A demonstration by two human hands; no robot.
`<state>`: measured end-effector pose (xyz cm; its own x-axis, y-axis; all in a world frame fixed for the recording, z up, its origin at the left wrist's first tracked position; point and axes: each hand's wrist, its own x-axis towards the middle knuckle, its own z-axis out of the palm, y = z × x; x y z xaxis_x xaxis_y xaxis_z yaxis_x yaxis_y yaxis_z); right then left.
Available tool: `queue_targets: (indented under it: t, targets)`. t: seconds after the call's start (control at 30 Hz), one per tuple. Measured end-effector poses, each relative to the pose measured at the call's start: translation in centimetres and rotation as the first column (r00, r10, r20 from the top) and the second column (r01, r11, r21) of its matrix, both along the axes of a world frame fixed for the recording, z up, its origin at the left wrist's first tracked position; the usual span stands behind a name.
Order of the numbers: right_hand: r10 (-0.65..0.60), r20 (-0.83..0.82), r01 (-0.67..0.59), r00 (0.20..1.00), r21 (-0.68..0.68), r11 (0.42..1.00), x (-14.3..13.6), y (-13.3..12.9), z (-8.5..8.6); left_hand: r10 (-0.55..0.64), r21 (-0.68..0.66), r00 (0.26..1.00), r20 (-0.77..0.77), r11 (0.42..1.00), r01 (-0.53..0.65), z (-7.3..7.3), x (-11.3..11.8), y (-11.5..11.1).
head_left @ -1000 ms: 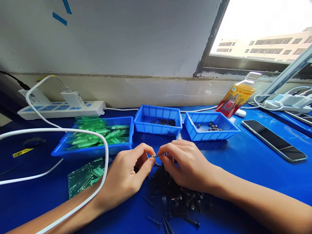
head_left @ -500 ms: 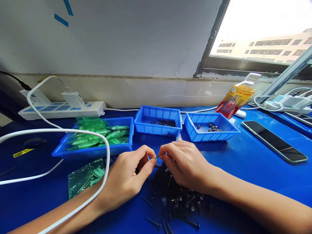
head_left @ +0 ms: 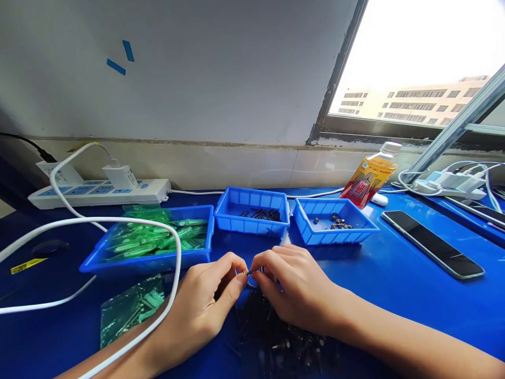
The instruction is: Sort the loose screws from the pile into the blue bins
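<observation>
Between the fingertips of my two hands is a small dark screw [head_left: 250,272], held roughly level. My left hand [head_left: 209,300] pinches one end with thumb and forefinger, and my right hand [head_left: 295,284] pinches the other. Whether a nut sits on the screw is too small to tell. Under and in front of the hands lies a loose pile of dark screws [head_left: 292,347], partly covered by my right hand. Beyond them, one blue bin [head_left: 252,225] holds some dark screws, and another blue bin [head_left: 335,237] holds small shiny metal pieces, perhaps nuts.
A wider blue bin [head_left: 197,257] with green plastic pieces in bags stands left. A clear bag [head_left: 118,321] lies by my left forearm, crossed by a white cable [head_left: 179,263]. Further out are a power strip [head_left: 158,192], a tilted drink bottle [head_left: 371,176] and a phone [head_left: 434,245].
The whole scene sits lower in the picture as the head view has tilted up. Both hands still pinch the screw, which is turned slightly and nearer level.
</observation>
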<state>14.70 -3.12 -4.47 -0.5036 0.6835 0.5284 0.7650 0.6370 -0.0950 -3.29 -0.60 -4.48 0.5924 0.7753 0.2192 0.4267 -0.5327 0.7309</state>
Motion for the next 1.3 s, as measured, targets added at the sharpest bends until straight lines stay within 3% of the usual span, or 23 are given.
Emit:
queue_targets:
  t: [0.23,0.5,0.83,1.13,1.3]
  targets:
    - [0.007,0.026,-0.007,1.0,0.0,1.0,0.09,0.1,-0.12,0.019,0.004,1.0,0.006,1.0,-0.019,0.29,0.04,-0.16]
    - [0.008,0.034,-0.008,0.999,0.017,1.0,0.08,0.05,0.15,0.062,-0.004,0.996,0.058,0.998,-0.062,-0.45,0.15,-0.28]
    - [0.016,0.009,-0.016,1.0,0.001,1.0,0.07,0.02,0.27,-0.057,-0.006,0.998,-0.013,0.998,0.057,0.07,-0.14,0.12]
    - [0.015,0.005,-0.016,1.0,0.035,0.999,-0.02,0.06,0.26,0.046,-0.013,0.998,0.045,0.999,-0.045,0.0,0.22,-0.51]
    - [0.005,-0.022,-0.005,1.0,0.028,1.0,-0.12,-0.04,0.4,0.004,-0.007,0.999,0.034,1.0,-0.004,-0.01,0.04,-0.25]
